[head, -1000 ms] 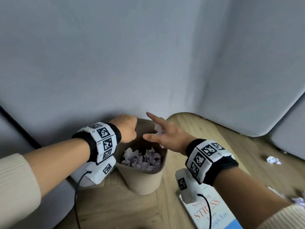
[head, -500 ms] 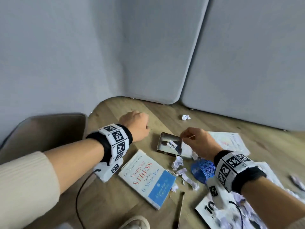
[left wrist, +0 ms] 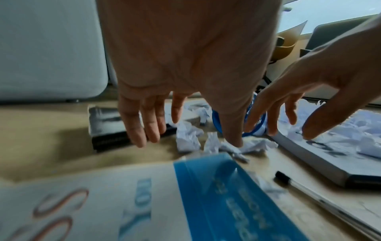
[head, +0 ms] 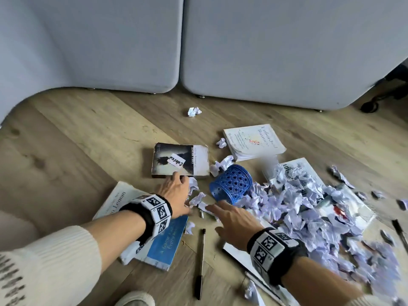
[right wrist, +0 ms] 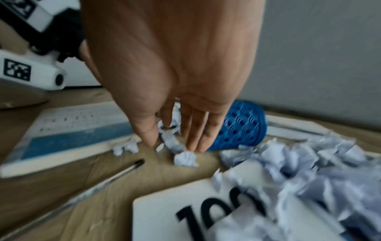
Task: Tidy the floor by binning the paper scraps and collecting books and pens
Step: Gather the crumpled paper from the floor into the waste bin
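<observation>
step: binning scraps | our left hand (head: 176, 195) and right hand (head: 229, 219), fingers spread, empty, over loose paper scraps (head: 198, 199) at 12 o'clock | next, we judge: pinch these | main heap (head: 309, 206) at 2 o'clock | bin unseen

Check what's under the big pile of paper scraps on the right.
Under the paper scrap pile a white book printed "100" pokes out. Most of its cover is buried, and whether anything else lies beneath cannot be seen.
</observation>
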`<state>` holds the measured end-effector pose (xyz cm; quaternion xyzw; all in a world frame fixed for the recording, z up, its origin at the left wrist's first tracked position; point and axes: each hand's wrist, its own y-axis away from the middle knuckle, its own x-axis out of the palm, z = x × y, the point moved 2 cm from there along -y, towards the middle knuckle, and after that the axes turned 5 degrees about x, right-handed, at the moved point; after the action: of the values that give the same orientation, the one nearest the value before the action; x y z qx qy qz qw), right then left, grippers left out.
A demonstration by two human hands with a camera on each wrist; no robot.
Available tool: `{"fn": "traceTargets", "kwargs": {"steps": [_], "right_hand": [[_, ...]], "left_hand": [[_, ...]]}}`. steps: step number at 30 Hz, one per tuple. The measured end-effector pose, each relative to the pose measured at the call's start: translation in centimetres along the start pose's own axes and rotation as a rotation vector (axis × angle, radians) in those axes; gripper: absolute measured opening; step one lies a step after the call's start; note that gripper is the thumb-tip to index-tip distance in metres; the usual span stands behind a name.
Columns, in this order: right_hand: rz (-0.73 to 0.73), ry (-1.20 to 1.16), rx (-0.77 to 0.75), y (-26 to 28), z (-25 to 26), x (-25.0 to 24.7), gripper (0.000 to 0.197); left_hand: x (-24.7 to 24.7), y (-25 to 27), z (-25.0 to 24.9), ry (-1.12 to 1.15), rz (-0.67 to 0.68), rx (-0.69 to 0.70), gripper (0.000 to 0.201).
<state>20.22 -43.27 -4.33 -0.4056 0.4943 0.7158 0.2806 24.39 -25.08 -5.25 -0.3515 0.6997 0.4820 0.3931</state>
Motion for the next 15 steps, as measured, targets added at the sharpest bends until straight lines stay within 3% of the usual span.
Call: {"fn": "traceTargets", "kwargs": {"steps": [3,8,12,14,15], "right_hand": [[-0.053,-0.010,0.090,-1.5,0.8,2.1,0.068],[-0.111,0.061,0.115,-3.6,0.8,3.0,0.030],[-0.203,-0.078,0.110,-3.9,1.1,2.5,0.022],[-0.279,-0.100,0.089,-3.6,2.1,2.0,0.017],[-0.297,-0.049,0.061,-3.6,2.7,2.1,0.027]], "left_hand": [[2.0,0.4,1.4,-0.008,0.046,-0.024,0.095],[2.9,1.1,4.2,-0.023,0.102,-0.039,0.087],[2.8,1.1,5.5,0.063,0.188,-0.038,0.077],[2.8,0.9,5.1,0.121,0.131,-0.007,0.070],[2.7,0.7,4.7,0.170,0.074,0.003,0.066]]}}
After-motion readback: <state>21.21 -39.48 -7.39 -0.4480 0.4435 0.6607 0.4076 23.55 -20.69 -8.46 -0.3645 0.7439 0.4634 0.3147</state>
